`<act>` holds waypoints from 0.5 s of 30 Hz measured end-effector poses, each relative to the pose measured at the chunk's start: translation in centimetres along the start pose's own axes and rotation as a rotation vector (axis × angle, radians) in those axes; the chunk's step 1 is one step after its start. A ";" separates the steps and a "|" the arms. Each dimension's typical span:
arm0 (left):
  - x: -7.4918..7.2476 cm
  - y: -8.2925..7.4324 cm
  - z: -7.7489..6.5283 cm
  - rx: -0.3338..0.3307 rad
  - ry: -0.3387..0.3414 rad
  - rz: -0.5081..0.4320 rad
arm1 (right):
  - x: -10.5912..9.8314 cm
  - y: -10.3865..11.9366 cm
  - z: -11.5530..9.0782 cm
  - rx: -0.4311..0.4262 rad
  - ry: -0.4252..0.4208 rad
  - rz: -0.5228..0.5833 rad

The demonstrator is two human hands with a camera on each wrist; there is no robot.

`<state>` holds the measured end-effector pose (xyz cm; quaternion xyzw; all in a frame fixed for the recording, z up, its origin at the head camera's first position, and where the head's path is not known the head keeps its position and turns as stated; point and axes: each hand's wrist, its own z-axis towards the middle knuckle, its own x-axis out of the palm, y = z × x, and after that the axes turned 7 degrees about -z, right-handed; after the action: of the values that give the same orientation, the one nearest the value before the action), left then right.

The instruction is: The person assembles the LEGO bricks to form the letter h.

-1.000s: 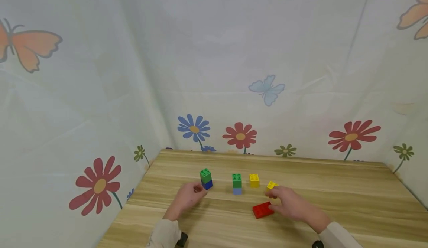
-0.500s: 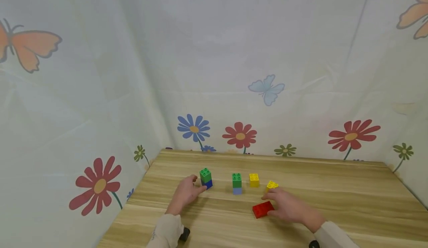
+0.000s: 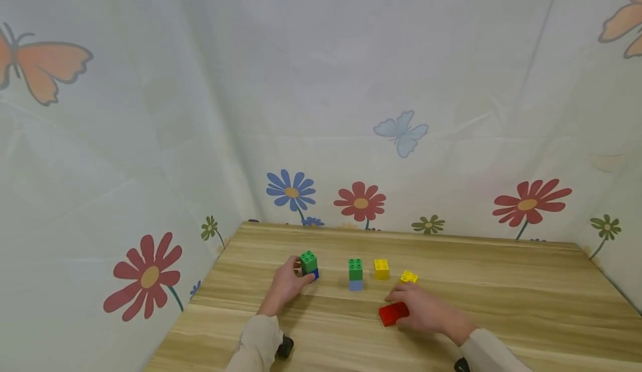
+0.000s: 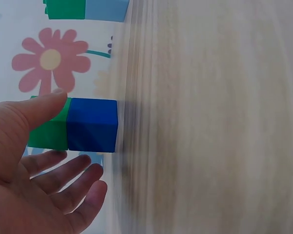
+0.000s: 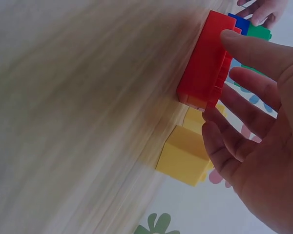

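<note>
A green brick [image 3: 308, 261] sits on a dark blue brick [image 4: 94, 125], forming a small upright stack at the left. My left hand [image 3: 286, 285] is around it; in the left wrist view the thumb lies across the near green face and the loosely bent fingers stay on the far side, with no firm grip visible. A flat red brick [image 3: 392, 313] lies on the table at my right hand [image 3: 426, 309]. In the right wrist view the thumb overlaps the red brick's edge and the relaxed fingers spread beside its studded side; whether they touch it, I cannot tell.
Between the hands stands a green brick [image 3: 355, 270] on a light blue brick [image 3: 356, 285]. One yellow brick [image 3: 381, 270] is right of it; another yellow brick [image 3: 409, 277] is partly hidden beyond my right hand. A flowered curtain [image 3: 321, 110] borders the wooden table [image 3: 501, 288].
My left hand has moved slightly right, its thumb and fingers now either side of the green and dark blue stack. My right hand has shifted left and nearer, over the red brick's right end.
</note>
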<state>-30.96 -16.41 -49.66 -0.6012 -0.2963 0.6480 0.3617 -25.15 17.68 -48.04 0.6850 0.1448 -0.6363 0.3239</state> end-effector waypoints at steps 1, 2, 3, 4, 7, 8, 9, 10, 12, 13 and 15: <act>0.0 0.0 0.0 -0.001 0.000 -0.003 | 0.0 0.0 0.0 0.000 0.000 -0.001; 0.1 0.0 0.0 -0.001 -0.001 -0.005 | 0.1 0.0 0.1 0.005 0.007 0.000; 0.1 0.1 0.1 0.003 0.000 -0.005 | 0.1 0.1 0.2 0.005 0.011 0.001; 0.2 0.1 0.1 0.004 0.001 -0.004 | 0.2 0.1 0.2 0.001 0.012 -0.003; 0.3 0.2 0.3 0.010 0.003 -0.007 | 0.3 0.1 0.3 -0.007 0.019 -0.006; 0.3 0.2 0.3 0.008 0.004 -0.008 | 0.3 0.1 0.4 -0.008 0.021 -0.005; 0.3 0.2 0.4 0.007 0.006 -0.008 | 0.3 0.1 0.4 -0.011 0.022 -0.004; 0.3 0.1 0.4 0.006 0.006 -0.010 | 0.3 0.2 0.5 -0.012 0.024 -0.005; 0.3 0.0 0.3 0.005 0.007 -0.011 | 0.2 0.3 0.5 -0.007 0.030 0.004; 0.3 -0.1 0.3 0.007 0.007 -0.010 | 0.2 0.3 0.6 -0.003 0.033 0.010; 0.3 -0.1 0.3 0.010 0.007 -0.011 | 0.2 0.3 0.7 0.003 0.038 0.015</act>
<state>-31.24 -16.09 -49.68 -0.5999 -0.2954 0.6454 0.3692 -25.40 16.96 -48.18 0.6985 0.1448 -0.6211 0.3246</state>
